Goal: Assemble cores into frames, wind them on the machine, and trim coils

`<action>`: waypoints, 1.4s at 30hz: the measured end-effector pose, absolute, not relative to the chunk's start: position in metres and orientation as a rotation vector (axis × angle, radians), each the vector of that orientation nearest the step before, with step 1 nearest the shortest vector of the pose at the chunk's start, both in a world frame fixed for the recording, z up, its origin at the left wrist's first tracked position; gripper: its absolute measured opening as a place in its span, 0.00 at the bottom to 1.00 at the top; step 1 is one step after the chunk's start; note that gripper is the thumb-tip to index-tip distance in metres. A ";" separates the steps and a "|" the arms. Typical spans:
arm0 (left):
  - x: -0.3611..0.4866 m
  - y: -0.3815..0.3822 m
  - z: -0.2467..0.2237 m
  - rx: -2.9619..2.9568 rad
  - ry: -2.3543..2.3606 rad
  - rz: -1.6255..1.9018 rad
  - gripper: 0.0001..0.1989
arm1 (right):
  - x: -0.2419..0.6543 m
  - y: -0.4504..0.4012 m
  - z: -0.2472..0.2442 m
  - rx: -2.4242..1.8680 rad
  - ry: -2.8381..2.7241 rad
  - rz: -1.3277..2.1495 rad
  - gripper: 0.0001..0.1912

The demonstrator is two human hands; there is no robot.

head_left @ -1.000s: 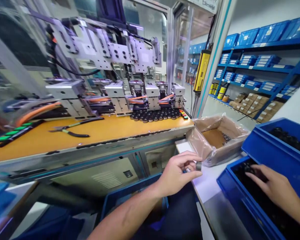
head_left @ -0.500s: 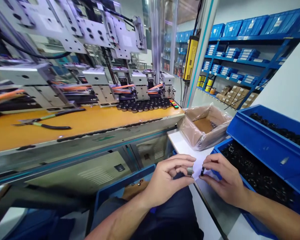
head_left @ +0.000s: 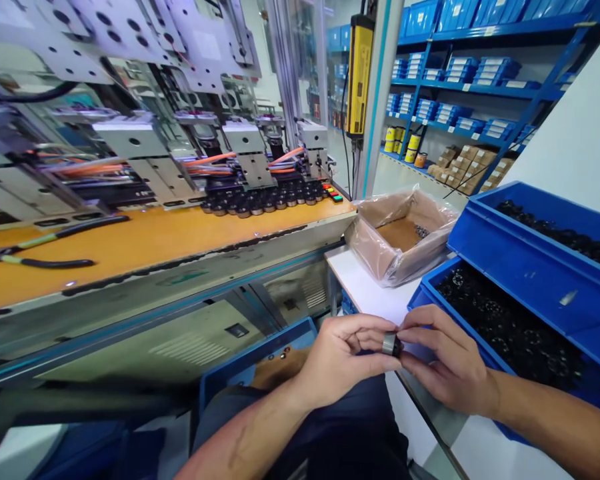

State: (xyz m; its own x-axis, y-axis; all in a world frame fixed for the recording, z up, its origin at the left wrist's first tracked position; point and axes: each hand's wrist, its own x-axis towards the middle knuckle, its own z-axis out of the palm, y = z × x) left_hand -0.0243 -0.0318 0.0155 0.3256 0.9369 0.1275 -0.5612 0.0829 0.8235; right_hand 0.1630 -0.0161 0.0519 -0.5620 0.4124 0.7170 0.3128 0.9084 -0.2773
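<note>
In front of my lap, my left hand [head_left: 336,360] pinches a short grey metal ring [head_left: 389,344] between thumb and fingers. My right hand [head_left: 447,363] has its fingertips closed on a small black plastic part [head_left: 397,347]. The black part sits against the right end of the metal ring, and the two hands meet there. How far the part goes into the ring is hidden by the fingertips. Beside my right hand, a blue bin [head_left: 427,293] holds many loose black parts [head_left: 505,327].
Another blue bin [head_left: 525,267] of black parts stands behind it. A plastic-lined carton [head_left: 375,257] sits on the white table. On the orange machine bench [head_left: 180,247] lie pliers [head_left: 55,263] and rows of black-topped rings [head_left: 260,200]. A low blue tray [head_left: 260,343] is by my lap.
My hands have come together, bringing the black part from a gap away up against the metal ring. The view has shifted, so the machine appears further left.
</note>
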 end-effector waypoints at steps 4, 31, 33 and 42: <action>-0.026 -0.031 0.015 0.943 0.542 1.206 0.18 | 0.163 -0.014 0.051 -0.505 -2.221 0.150 0.13; -0.026 -0.036 0.018 0.957 0.562 1.237 0.18 | 0.164 -0.014 0.051 -0.429 -2.247 -0.003 0.14; -0.026 -0.036 0.019 0.942 0.531 1.234 0.18 | 0.164 -0.014 0.051 -0.413 -2.242 -0.012 0.12; -0.026 -0.036 0.019 0.940 0.477 1.237 0.19 | 0.164 -0.014 0.050 -0.438 -2.253 -0.039 0.13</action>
State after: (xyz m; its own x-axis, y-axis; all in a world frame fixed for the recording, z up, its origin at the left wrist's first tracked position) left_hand -0.0264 -0.0356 0.0191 0.2983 0.9390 0.1713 -0.5809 0.0362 0.8132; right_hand 0.1635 -0.0140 0.0504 -0.6020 0.2987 0.7405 0.3239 0.9390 -0.1154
